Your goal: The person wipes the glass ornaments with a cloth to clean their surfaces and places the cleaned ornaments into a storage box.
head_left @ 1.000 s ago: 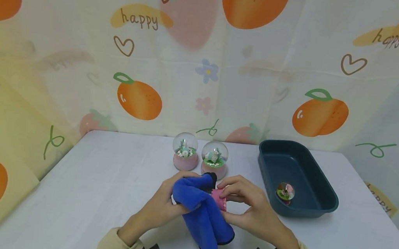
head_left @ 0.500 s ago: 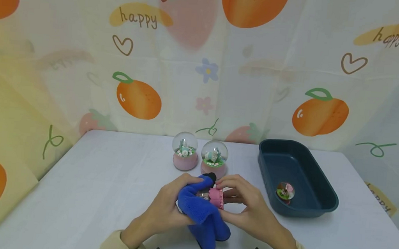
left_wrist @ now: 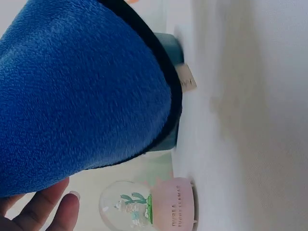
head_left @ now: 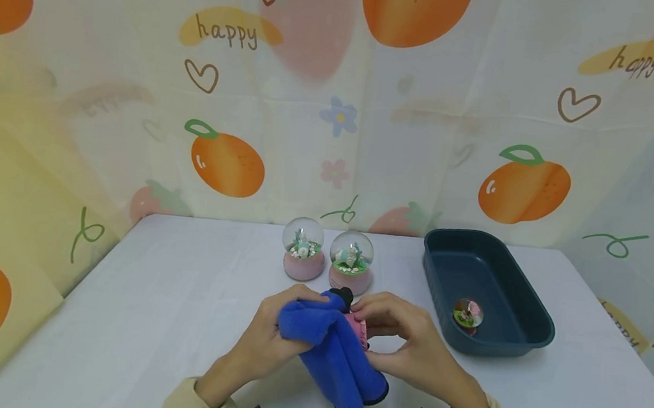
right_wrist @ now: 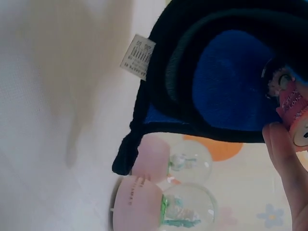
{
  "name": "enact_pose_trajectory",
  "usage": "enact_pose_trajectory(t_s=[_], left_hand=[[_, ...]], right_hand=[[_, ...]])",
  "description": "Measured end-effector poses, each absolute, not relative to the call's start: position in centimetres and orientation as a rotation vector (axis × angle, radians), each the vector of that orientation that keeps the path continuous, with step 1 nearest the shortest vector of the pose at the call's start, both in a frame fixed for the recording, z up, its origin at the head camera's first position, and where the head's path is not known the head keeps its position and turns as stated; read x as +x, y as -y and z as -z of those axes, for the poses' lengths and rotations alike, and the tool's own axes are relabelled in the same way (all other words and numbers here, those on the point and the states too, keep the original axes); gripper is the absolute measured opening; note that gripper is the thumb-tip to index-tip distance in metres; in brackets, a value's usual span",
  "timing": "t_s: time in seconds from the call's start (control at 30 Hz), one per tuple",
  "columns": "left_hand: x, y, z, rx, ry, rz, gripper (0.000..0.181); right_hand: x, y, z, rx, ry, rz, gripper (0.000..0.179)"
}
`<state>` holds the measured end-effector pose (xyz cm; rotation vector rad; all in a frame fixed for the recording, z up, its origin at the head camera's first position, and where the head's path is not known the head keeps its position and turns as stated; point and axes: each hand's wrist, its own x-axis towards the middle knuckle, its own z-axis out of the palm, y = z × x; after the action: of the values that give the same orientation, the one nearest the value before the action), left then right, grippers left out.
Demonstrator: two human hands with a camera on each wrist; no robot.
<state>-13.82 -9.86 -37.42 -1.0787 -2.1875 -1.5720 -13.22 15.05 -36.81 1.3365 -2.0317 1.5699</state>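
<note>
Over the front of the table my left hand point(head_left: 265, 333) grips a blue plush cloth point(head_left: 324, 341) with black edging, folded and hanging down in two flaps. My right hand point(head_left: 411, 335) pinches a small snow globe by its pink base point(head_left: 359, 329). The globe's clear dome is tucked into the cloth and hidden in the head view. From the right wrist, the small snow globe point(right_wrist: 293, 108) shows pink with raised lettering, against the cloth's inner side. A white label point(right_wrist: 138, 55) sticks out from the cloth's edge.
Two larger snow globes with pink bases, a left one point(head_left: 303, 250) and a right one point(head_left: 351, 263), stand just beyond my hands. At the right, a dark blue tray point(head_left: 492, 262) holds another small snow globe point(head_left: 468, 314). A fruit-patterned curtain point(head_left: 413, 134) hangs behind the table.
Half a second ago the small globe's dome showed beside the cloth; now the cloth covers it. The cloth's hanging flaps have swung down and slightly right. Both hands keep their grips.
</note>
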Motion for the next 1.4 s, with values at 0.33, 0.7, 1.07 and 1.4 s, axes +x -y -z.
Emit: enact_pose_trajectory(t_s=[0.33, 0.7, 1.07, 1.4], left_hand=[[-14.13, 9.62, 36.99, -1.093, 2.380, 1.758, 0.073], [-14.03, 9.73, 36.64, -1.059, 2.578, 1.686, 0.055], [-13.87, 9.47, 37.06, -1.106, 2.308, 1.466, 0.054], [-13.87, 9.87, 36.96, -1.113, 2.164, 1.539, 0.039]], right_hand=[[-13.43, -14.99, 36.75, 1.350, 1.907, -1.517, 0.051], [-13.15, -15.12, 36.86, 1.281, 2.053, -1.449, 0.052], [-13.11, -15.08, 36.60, 1.198, 2.156, -1.670, 0.050], [-13.19, -14.89, 36.66, 1.290, 2.081, -1.565, 0.047]])
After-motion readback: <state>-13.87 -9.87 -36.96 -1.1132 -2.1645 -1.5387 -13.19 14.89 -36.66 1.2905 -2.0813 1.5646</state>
